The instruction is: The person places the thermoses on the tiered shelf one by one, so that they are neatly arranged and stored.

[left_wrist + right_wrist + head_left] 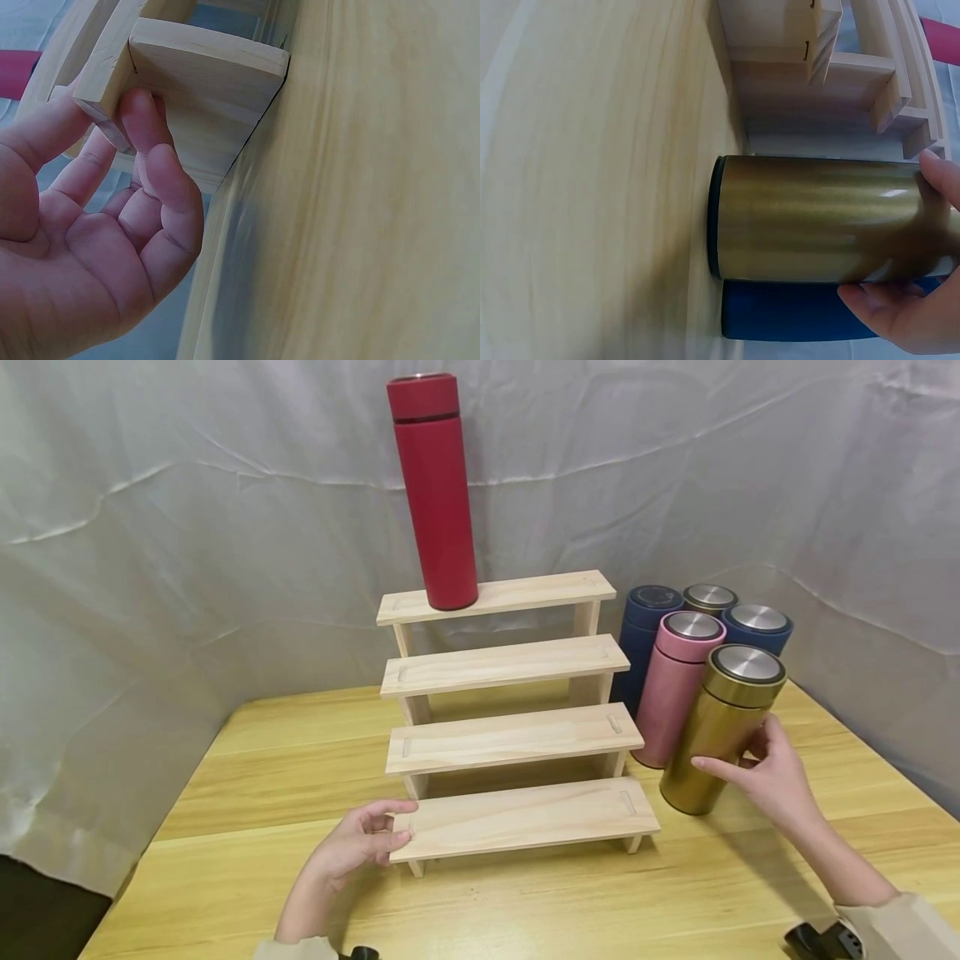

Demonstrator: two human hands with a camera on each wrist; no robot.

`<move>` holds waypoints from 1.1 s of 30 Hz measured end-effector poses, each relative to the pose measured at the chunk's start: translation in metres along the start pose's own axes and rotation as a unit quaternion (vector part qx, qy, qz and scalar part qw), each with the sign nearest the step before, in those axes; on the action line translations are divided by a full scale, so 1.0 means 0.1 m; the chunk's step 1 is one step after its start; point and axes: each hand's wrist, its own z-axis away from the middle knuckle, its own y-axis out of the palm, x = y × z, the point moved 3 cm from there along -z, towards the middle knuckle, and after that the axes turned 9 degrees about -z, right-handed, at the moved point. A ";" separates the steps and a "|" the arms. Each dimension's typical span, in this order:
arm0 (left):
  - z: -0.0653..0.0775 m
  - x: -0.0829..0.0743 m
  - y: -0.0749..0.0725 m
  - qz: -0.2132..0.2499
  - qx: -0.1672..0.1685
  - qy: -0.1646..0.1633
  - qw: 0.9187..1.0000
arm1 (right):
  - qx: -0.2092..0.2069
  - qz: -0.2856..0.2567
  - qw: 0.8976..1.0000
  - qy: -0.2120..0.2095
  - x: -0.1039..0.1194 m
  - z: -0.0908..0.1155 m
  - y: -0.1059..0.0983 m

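Apparently at pick-up: gripping gold flask (703, 747), 3 o'clock of wooden stand (525, 817), with curled right hand (777, 782); pinching stand with left hand (354, 845), 8 o'clock; next, probably lift vertically.

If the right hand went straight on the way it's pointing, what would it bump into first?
It already touches the gold cylindrical bottle held by the right hand; past that, probably the pink cylindrical bottle with a silver-topped lid, though depth is unclear.
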 end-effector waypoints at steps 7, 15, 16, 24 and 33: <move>0.00 0.01 0.00 -0.001 -0.004 -0.003 1.000 | -0.024 0.001 1.000 0.010 -0.35 -0.09 -0.06; 0.00 0.01 0.00 0.002 -0.005 -0.001 1.000 | -0.059 -0.013 0.998 0.022 -0.36 -0.06 -0.05; 0.00 0.01 0.00 0.002 -0.004 0.001 1.000 | -0.063 -0.014 0.998 0.022 -0.36 -0.06 -0.05; 0.00 0.02 -0.01 -0.002 0.000 0.012 1.000 | -0.088 0.002 0.996 0.024 -0.40 -0.06 -0.10; 0.00 0.01 0.00 0.000 0.000 0.016 1.000 | -0.103 -0.010 0.995 0.010 -0.48 -0.11 -0.14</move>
